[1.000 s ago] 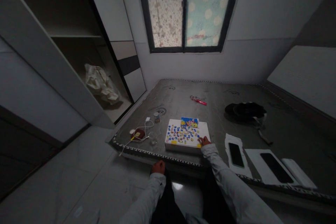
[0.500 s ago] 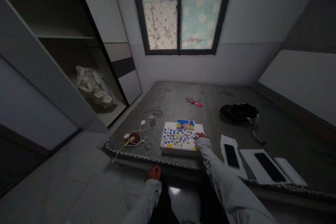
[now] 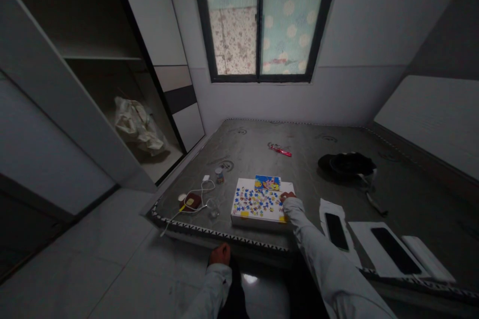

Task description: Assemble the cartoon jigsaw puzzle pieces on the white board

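Observation:
Scattered blue, yellow and white jigsaw puzzle pieces (image 3: 258, 202) lie on a flat white box (image 3: 243, 183) near the bed's front edge. A colourful picture card (image 3: 267, 183) rests at the back of the box. My right hand (image 3: 287, 196) is at the right side of the pieces, its fingers curled and close together, touching the box top or pieces there. Whatever its fingertips hold is too small to make out. Down by my leg, in front of the bed, my left hand (image 3: 220, 254) is closed in a fist with nothing visible in it.
On the bed (image 3: 247, 139) to the left are a small can (image 3: 219, 175), a white cable (image 3: 204, 190), a brown item (image 3: 191, 202) and a clear glass (image 3: 213, 208). Right are two phones (image 3: 336, 232) (image 3: 394, 250) and a black cap (image 3: 347, 164). A red item (image 3: 280, 150) lies behind.
The whole view has shifted slightly, so the things appear a little lower and further right. My right hand stays at the right side of the box; my left hand remains closed.

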### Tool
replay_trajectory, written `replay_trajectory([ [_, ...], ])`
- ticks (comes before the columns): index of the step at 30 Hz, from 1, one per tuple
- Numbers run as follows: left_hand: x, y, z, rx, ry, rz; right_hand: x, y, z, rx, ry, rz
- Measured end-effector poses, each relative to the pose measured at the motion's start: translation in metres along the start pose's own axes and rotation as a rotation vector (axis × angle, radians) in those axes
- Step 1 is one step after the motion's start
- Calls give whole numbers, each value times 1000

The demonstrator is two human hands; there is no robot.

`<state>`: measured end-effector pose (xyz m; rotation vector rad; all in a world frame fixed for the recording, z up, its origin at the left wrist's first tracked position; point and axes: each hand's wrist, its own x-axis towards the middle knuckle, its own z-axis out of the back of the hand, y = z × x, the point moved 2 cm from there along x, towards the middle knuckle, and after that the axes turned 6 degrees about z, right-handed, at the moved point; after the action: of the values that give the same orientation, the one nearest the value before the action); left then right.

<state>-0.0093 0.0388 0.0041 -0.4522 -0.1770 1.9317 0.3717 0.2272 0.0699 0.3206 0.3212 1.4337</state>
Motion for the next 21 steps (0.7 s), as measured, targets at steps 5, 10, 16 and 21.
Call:
replay_trajectory([
  [5, 0, 2, 0, -17, 20, -6, 9, -10, -1, -19, 119, -48],
  [10, -1, 3, 4, -56, 58, -15, 16, -17, -2, -3, 152, -77],
  [16, -2, 1, 11, -105, 70, 0, 8, -22, -1, 41, 85, -105],
  [21, 0, 2, 10, -100, 94, 13, 4, -23, 4, 125, 73, -130],
])
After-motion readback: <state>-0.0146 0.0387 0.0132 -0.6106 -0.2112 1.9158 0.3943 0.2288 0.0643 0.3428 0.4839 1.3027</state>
